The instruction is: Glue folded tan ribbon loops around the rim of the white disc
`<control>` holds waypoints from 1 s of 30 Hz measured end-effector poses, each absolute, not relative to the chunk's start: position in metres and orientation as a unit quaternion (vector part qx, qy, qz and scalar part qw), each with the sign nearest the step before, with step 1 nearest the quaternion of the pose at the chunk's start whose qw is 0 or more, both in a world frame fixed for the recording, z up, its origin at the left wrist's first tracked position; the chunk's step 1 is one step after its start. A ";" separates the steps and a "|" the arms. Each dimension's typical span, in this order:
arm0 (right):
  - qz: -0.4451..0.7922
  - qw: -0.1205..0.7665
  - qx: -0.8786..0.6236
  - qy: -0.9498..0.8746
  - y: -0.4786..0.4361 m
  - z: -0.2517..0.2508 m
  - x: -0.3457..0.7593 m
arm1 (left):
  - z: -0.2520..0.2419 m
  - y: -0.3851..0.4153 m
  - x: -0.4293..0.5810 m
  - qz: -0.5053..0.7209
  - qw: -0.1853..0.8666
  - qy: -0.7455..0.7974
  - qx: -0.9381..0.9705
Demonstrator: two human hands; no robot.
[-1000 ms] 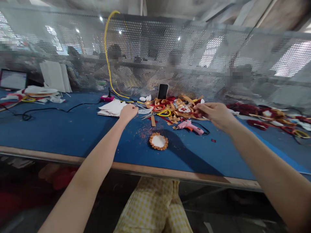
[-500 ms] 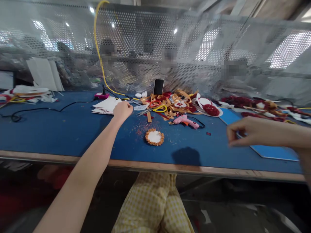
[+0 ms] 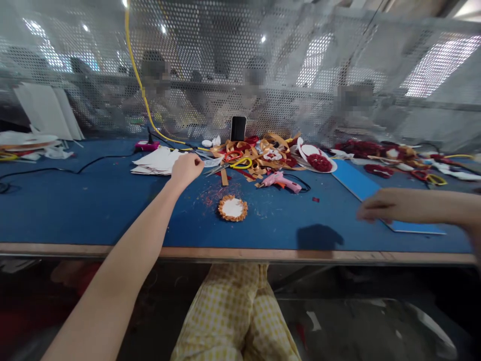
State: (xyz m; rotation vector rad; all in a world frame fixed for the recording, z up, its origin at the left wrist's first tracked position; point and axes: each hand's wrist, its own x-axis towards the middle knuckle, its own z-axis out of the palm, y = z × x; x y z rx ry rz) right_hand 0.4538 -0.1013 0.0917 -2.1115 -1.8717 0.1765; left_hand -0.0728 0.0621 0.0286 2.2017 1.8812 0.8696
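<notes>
My left hand (image 3: 187, 169) is closed, its fingers curled, beside the right end of a stack of white paper pieces (image 3: 155, 161). Whatever may be in that fist is hidden. My right hand (image 3: 381, 205) hovers over the lower part of a blue board (image 3: 356, 181), slightly blurred, fingers loosely stretched with nothing visible in them. Between the hands, a round white disc (image 3: 232, 207) edged with gathered orange-brown ribbon lies flat on the blue table. Behind it are scissors (image 3: 240, 163) with a yellow handle and a pink glue gun (image 3: 281, 182) on its side.
A heap of brown and red ribbon scraps (image 3: 268, 150) spreads across the back, under a phone (image 3: 238, 128) standing upright. White discs with a dark red ruffle (image 3: 319, 162) lie to its right. A black cable (image 3: 101, 161) crosses the left side. A perforated metal screen (image 3: 210, 55) rises behind.
The view has swung a little right, so the tabletop things appear further left. My right hand has gone from curled to more stretched fingers. My left hand stays closed by the paper.
</notes>
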 end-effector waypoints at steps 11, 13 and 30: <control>0.066 -0.029 -0.653 -0.753 0.013 0.052 0.332 | 0.021 0.040 -0.042 0.218 0.054 0.475 0.851; 0.056 -0.017 -0.633 -0.772 0.019 0.042 0.335 | 0.020 0.038 -0.040 0.230 0.120 0.422 0.869; -0.056 0.149 -0.675 -0.720 0.021 -0.007 0.345 | 0.005 0.059 0.008 0.191 0.218 0.266 0.919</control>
